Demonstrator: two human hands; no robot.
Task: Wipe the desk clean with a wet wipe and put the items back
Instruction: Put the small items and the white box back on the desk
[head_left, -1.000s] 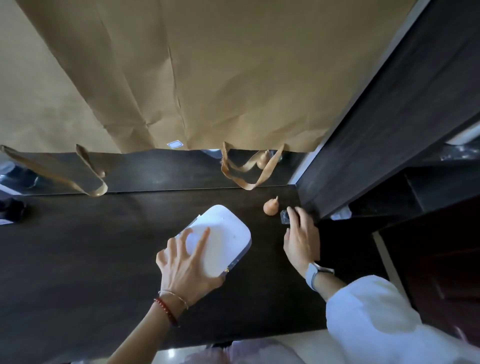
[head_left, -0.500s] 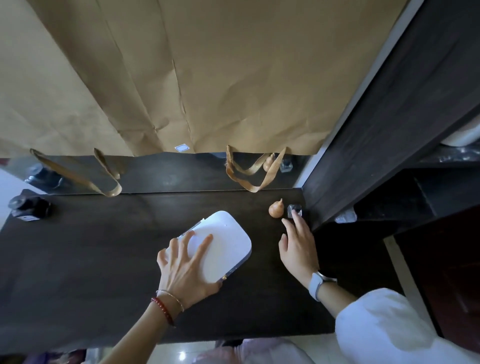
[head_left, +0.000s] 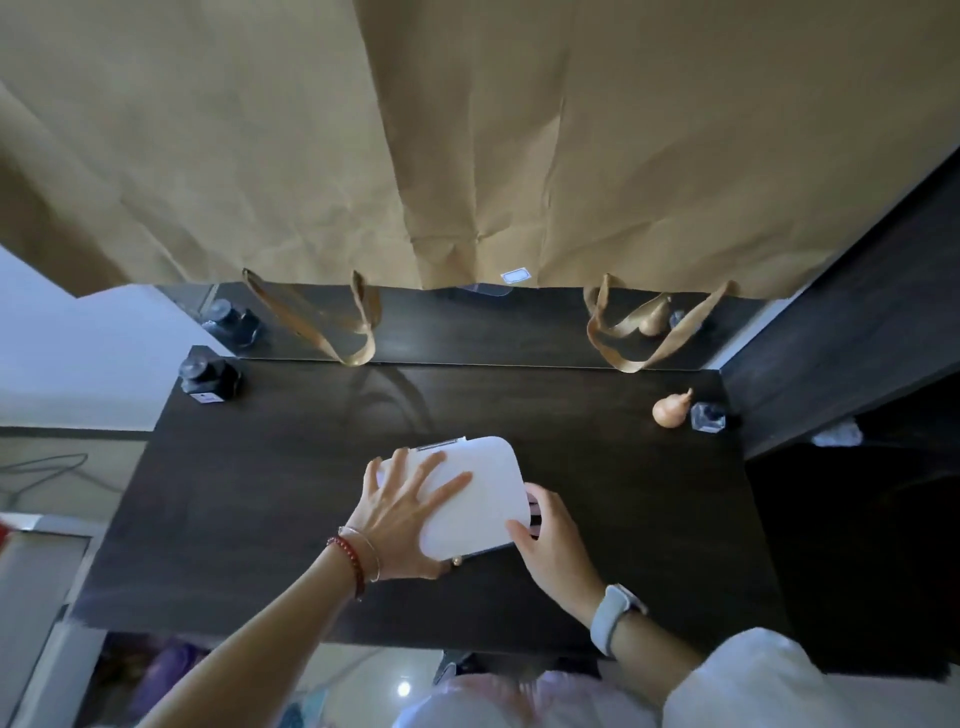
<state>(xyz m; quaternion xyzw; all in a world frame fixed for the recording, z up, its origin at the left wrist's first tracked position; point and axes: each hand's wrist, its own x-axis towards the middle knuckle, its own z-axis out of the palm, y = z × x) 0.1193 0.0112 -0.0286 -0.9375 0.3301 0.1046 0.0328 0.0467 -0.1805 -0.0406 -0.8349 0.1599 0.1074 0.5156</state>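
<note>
Both hands on a white rounded case (head_left: 470, 499) at centre frame, lying on the dark wood worktop (head_left: 249, 499). Left hand (head_left: 400, 519), fingers spread flat, presses on the case's top w/ palm at its lower-left edge; that grip is apart, not clamped. Right hand (head_left: 553, 540) sits against the case's lower-right corner, thumb on the top face & fingers curled at the side; grip closed on the case. Red bead bracelet (head_left: 349, 561) on left wrist, pale watch (head_left: 613, 618) on right. No wet wipe can be made out. Upper right of the worktop: small tan gourd (head_left: 670, 410) just beside a small glass bottle (head_left: 706, 417). Upper left corner: dark ink bottle (head_left: 208, 382). Brown paper bags (head_left: 467, 145) hang across the top of frame, handles dangling over a mirror strip (head_left: 467, 332) behind the worktop.
</note>
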